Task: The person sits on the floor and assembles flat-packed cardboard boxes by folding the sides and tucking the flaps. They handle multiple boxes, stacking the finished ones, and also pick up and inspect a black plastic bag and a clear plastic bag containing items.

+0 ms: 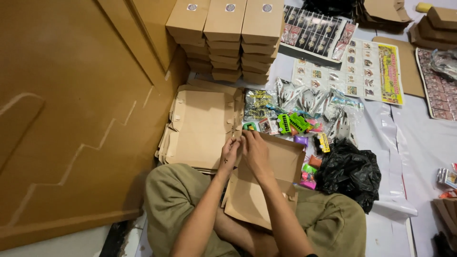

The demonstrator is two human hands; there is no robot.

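The cardboard box (266, 178) on my lap was pinched at its far corner by my left hand (229, 154) and right hand (256, 151), and I judged the thin flap could crease or tear.

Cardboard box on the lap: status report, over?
Left hand and right hand grip half-folded cardboard box at its far corner. Small toys lie just beyond.

Light: warm, fairly bright, from overhead.
Shadows: soft, beneath the folded brown cardboard box (266, 178).
Glare: on the crinkled black plastic bag (350, 173).
Sharpness: centre crisp, edges slightly bent.
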